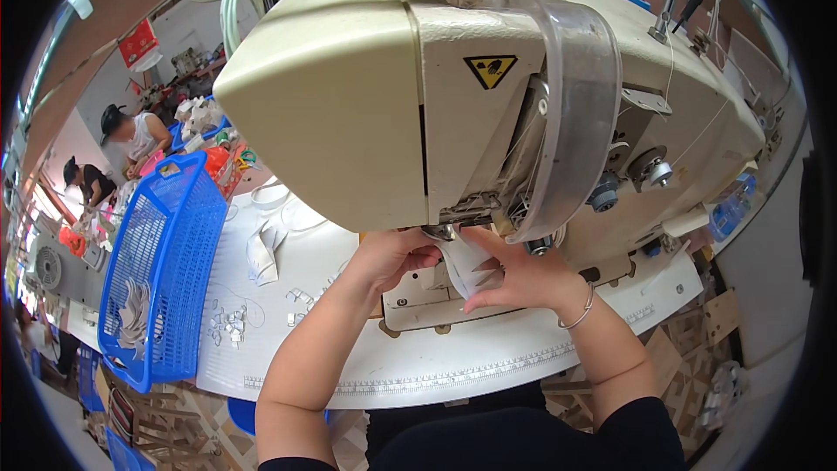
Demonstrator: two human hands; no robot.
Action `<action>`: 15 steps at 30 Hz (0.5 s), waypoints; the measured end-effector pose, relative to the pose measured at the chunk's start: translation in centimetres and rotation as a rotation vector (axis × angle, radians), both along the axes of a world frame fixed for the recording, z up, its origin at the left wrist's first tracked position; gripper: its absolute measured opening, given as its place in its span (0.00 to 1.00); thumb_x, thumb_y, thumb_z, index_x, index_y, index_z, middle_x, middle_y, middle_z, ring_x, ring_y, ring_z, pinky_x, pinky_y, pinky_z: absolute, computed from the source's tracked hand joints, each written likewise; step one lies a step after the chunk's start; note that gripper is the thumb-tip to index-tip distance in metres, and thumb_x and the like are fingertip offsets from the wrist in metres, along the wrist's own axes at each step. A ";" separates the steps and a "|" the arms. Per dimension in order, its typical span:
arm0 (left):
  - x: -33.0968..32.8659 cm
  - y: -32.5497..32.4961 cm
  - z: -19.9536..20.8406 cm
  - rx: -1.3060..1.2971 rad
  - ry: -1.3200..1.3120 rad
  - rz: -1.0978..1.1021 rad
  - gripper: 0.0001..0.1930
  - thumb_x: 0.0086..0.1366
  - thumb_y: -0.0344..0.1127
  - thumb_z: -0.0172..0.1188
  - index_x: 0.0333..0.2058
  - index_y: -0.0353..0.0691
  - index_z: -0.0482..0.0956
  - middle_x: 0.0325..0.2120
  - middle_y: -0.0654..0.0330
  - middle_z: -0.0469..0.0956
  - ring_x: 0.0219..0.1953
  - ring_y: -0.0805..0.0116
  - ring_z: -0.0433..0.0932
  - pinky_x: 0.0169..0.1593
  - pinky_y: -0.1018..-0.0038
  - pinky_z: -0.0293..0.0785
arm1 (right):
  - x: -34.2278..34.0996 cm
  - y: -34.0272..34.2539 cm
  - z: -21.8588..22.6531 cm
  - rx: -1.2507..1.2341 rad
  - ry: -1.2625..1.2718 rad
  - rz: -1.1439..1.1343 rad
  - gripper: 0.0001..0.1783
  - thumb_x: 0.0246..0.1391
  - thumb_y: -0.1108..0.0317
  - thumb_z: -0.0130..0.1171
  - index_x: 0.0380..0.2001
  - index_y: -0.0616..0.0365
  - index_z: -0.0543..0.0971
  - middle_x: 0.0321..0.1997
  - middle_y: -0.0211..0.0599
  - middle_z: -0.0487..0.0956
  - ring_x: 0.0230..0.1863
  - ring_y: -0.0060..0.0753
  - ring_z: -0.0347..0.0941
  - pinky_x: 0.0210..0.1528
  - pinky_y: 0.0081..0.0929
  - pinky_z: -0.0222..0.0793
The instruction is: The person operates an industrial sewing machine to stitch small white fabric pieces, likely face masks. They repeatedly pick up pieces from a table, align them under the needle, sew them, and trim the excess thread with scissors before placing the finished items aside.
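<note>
A large cream sewing machine [340, 113] fills the upper middle of the view. Under its needle area sits a white, curved piece of material [464, 269], folded into a loop; its exact kind is unclear. My left hand [397, 255] is closed at the left edge of this piece, right by the presser foot [442, 232], its fingertips partly hidden under the machine head. From the right, my right hand [527, 277] grips the same piece between thumb and fingers. Below both hands lies the metal needle plate [414, 303].
A blue plastic basket [179, 288] with pale pieces in it stands at the left. Small scraps [229, 324] and a white folded piece [264, 253] lie on the white table [349, 379]. A printed ruler strip [471, 375] follows the near edge. Other people sit far left.
</note>
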State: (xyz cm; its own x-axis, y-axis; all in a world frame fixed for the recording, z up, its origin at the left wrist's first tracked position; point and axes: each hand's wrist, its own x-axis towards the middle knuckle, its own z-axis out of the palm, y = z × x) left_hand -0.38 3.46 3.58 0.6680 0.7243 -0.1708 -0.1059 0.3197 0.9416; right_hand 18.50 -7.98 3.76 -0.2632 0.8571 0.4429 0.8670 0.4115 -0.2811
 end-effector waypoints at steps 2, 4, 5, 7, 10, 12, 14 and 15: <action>0.1 0.1 0.1 0.012 0.011 0.003 0.08 0.54 0.25 0.58 0.35 0.37 0.75 0.26 0.62 0.75 0.24 0.76 0.75 0.31 0.81 0.75 | 0.0 0.1 -0.1 -0.020 0.028 0.010 0.48 0.25 0.38 0.68 0.52 0.47 0.68 0.26 0.31 0.77 0.30 0.35 0.77 0.33 0.30 0.71; 0.0 0.1 0.2 0.016 0.010 0.000 0.08 0.54 0.25 0.58 0.35 0.38 0.75 0.26 0.62 0.76 0.24 0.76 0.75 0.31 0.81 0.75 | 0.0 0.3 -0.2 -0.018 0.015 0.018 0.48 0.26 0.37 0.68 0.52 0.48 0.67 0.26 0.30 0.78 0.30 0.33 0.77 0.33 0.29 0.71; 0.0 0.2 0.3 0.015 0.003 -0.006 0.08 0.54 0.25 0.58 0.34 0.38 0.75 0.26 0.62 0.76 0.24 0.76 0.75 0.31 0.81 0.75 | -0.1 0.3 -0.2 -0.027 0.027 0.014 0.47 0.25 0.37 0.68 0.51 0.48 0.68 0.26 0.30 0.78 0.30 0.33 0.77 0.33 0.29 0.71; 0.0 0.1 0.3 0.011 -0.007 -0.002 0.08 0.55 0.24 0.56 0.35 0.36 0.75 0.26 0.61 0.76 0.24 0.75 0.75 0.30 0.81 0.75 | -0.2 0.3 -0.2 -0.046 0.050 0.007 0.46 0.25 0.37 0.68 0.49 0.49 0.69 0.25 0.30 0.78 0.30 0.33 0.77 0.33 0.28 0.71; 0.2 0.0 0.4 0.006 -0.018 0.019 0.08 0.55 0.22 0.54 0.36 0.32 0.74 0.27 0.58 0.76 0.24 0.73 0.76 0.28 0.82 0.76 | 0.2 0.7 -1.0 -0.065 0.043 0.005 0.44 0.26 0.37 0.68 0.47 0.50 0.70 0.24 0.29 0.78 0.29 0.32 0.77 0.33 0.28 0.71; 0.2 0.0 0.6 0.000 -0.023 0.022 0.09 0.55 0.22 0.54 0.36 0.32 0.74 0.27 0.57 0.76 0.24 0.73 0.76 0.28 0.81 0.76 | 0.1 0.7 -0.9 -0.096 0.062 -0.016 0.44 0.26 0.37 0.67 0.46 0.50 0.71 0.23 0.29 0.78 0.29 0.32 0.77 0.33 0.28 0.71; 0.2 0.0 0.5 -0.003 -0.031 0.024 0.09 0.55 0.22 0.54 0.36 0.32 0.74 0.27 0.57 0.76 0.24 0.72 0.76 0.28 0.81 0.76 | 0.0 0.7 -1.0 -0.106 0.081 -0.019 0.43 0.26 0.37 0.67 0.46 0.50 0.71 0.23 0.29 0.78 0.29 0.32 0.77 0.33 0.28 0.71; 0.2 0.0 0.4 -0.004 -0.035 0.026 0.09 0.55 0.22 0.54 0.36 0.31 0.74 0.26 0.57 0.76 0.24 0.72 0.76 0.28 0.81 0.76 | 0.0 0.7 -1.0 -0.101 0.090 -0.012 0.43 0.26 0.37 0.67 0.46 0.50 0.71 0.23 0.29 0.78 0.29 0.33 0.77 0.33 0.28 0.71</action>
